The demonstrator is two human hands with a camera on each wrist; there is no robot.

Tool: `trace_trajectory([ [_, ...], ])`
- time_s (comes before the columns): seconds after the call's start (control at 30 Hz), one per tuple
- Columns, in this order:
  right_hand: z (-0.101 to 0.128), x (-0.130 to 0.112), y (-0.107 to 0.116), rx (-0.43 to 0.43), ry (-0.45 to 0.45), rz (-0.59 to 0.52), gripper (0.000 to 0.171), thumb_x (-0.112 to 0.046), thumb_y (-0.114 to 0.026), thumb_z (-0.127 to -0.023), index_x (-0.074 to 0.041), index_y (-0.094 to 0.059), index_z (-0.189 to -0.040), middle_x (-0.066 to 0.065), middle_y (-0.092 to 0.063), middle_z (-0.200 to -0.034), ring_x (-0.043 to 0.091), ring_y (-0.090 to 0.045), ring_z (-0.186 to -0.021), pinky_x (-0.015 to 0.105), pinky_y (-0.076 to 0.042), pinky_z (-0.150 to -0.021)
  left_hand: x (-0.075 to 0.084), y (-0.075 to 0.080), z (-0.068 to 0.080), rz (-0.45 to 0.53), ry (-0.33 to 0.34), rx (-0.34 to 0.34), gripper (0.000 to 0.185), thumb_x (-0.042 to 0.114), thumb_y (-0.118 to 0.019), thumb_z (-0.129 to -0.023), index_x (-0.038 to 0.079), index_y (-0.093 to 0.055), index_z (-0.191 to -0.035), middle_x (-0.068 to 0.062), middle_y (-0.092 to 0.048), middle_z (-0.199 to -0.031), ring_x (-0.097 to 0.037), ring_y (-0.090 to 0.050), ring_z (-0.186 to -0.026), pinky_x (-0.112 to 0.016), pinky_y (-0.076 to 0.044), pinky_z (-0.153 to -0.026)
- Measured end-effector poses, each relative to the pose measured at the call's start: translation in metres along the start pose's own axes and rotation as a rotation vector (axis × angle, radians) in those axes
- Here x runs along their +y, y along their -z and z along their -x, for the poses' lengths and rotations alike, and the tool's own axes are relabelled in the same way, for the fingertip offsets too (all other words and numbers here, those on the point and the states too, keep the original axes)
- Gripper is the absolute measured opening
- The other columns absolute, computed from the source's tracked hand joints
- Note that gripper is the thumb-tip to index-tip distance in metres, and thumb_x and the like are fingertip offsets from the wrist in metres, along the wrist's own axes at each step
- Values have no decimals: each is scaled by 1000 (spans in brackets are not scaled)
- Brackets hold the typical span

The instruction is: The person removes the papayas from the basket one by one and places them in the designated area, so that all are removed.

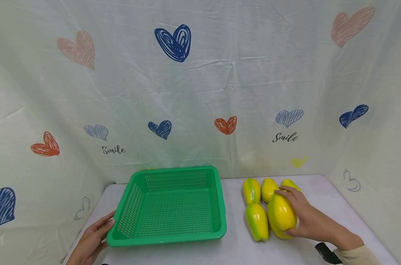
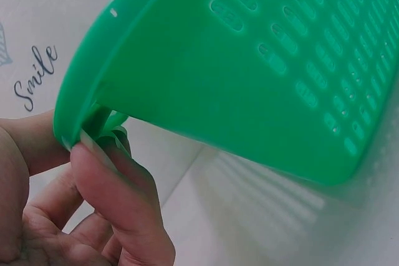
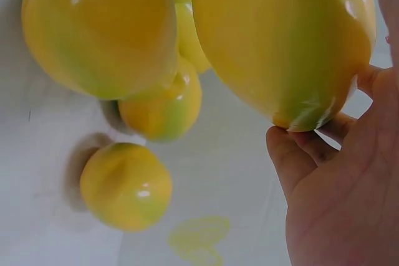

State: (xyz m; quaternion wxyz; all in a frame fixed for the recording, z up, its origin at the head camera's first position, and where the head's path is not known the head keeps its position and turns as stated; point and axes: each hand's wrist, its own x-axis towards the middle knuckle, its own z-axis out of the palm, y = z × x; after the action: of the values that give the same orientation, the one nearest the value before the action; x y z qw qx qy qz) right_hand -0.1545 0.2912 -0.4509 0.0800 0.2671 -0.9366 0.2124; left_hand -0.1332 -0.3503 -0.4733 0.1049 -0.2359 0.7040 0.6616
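A green plastic basket (image 1: 173, 235) stands empty on the white table. My left hand (image 1: 102, 230) holds its front left corner; in the left wrist view the fingers (image 2: 118, 179) curl under the rim (image 2: 93, 91). To the right lie several yellow-green papayas (image 1: 257, 221). My right hand (image 1: 296, 213) grips one papaya (image 1: 280, 215) from its right side, resting over another fruit. In the right wrist view this papaya (image 3: 287, 35) fills the top right, with my fingers (image 3: 299, 154) curled round its end.
A cloth backdrop with hearts and "Smile" lettering (image 1: 284, 138) closes off the back and both sides. Other papayas (image 1: 251, 190) lie in a row behind the held one. A black object (image 1: 326, 253) sits by my right wrist at the table's front edge.
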Motion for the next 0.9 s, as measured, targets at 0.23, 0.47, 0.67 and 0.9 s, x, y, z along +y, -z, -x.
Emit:
trace_trajectory([
  [0.23,9,11,3,47,8,34,113,-34,-103,-61,-12,-43,-154,11,-37,-156,26,-44,-130,39,-60,-97,-1,1,-1,2,2,2,74,30,-57,-112,-1,-19,-167,10,-68,-103,-14,-65,-93,-35,-55,-77],
  [0.47,18,22,4,60,1,64,113,-35,-103,-61,-14,-42,-153,12,-38,-154,20,-43,-129,33,-58,-97,0,0,-2,-1,5,4,75,29,-58,-111,0,-20,-167,10,-67,-105,-14,-65,-94,-35,-56,-78],
  [0.67,26,31,4,101,33,81,113,-25,-103,-58,-13,-43,-153,12,-39,-152,9,-37,-129,26,-56,-94,0,0,-1,9,6,-1,75,29,-58,-111,0,-18,-168,12,-69,-101,-14,-64,-93,-33,-55,-76],
  [0.9,33,38,5,101,15,81,113,-26,-104,-58,-13,-43,-153,11,-39,-151,5,-36,-128,19,-53,-94,-1,1,-1,18,-2,-8,73,28,-55,-113,1,-17,-168,13,-70,-100,-13,-63,-91,-32,-54,-74],
])
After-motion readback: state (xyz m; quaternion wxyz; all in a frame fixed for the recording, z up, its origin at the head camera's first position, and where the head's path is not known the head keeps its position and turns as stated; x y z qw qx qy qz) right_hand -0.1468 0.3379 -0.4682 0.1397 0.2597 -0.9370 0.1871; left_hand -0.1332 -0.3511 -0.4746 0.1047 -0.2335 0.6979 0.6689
